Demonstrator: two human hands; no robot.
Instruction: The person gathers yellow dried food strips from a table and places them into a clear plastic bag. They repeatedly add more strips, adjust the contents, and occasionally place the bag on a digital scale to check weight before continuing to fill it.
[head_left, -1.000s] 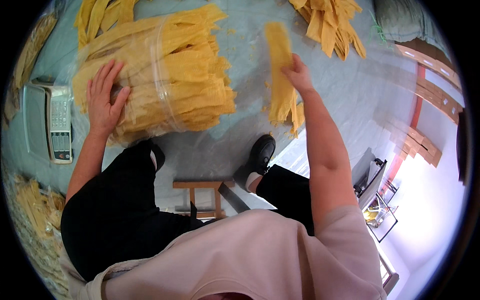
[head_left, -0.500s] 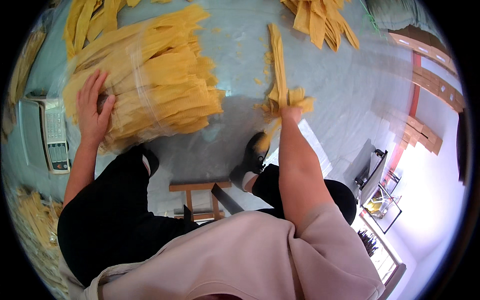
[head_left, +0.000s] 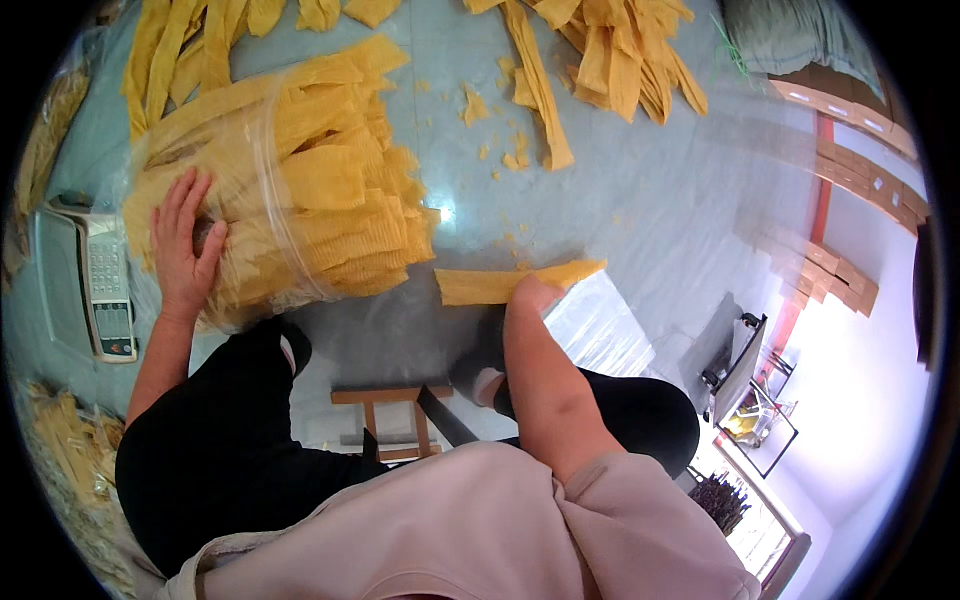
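A large bundle of yellow, ribbed, dried-looking strips point(head_left: 340, 195) lies on its side at the left, wrapped in clear plastic with a band round its middle. My left hand point(head_left: 185, 255) rests on its near left end, fingers stretched over the plastic. My right hand point(head_left: 535, 292) is closed on a flat yellow strip point(head_left: 470, 287), which lies crosswise in front of my right leg. The fingertips are partly hidden behind the hand. Farther off lies a loose yellow strip point(head_left: 540, 105) with broken bits around it.
Heaps of yellow strips lie at the far right point(head_left: 620, 65) and far left point(head_left: 205, 45). A scale with a keypad point(head_left: 105, 265) stands at the left. A shiny plastic-covered sheet point(head_left: 600, 325) is beside my right forearm. A wooden stool point(head_left: 392, 396) stands between my legs; cartons point(head_left: 830, 265) are at right.
My right hand has come nearer and a little left, and the strip in it now lies crosswise. A long strip that reached away from this hand now lies apart, farther off. My left hand stays put.
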